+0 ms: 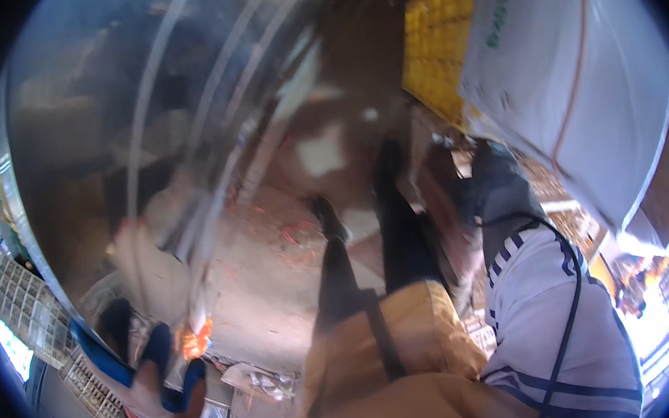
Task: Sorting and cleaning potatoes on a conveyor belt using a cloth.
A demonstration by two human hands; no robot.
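Observation:
A large glossy sheet with pale streaks and reflections fills the left side. At its lower rim is my left hand, in a pale glove with dark blue fingertips. The rim passes between the glove's fingers, which curl around it. A small orange piece shows close to those fingers. My right arm reaches forward in a white sleeve with black stripes. Beyond it, a dark grey covering lies below a large white panel with green writing. The right hand's fingers are blurred and cannot be made out.
A yellow crate stands beside the white panel. Reddish scraps lie on the dusty floor by my dark-clad legs. My tan apron shows below. Pale grid crates are at far left. A black cable crosses the right sleeve.

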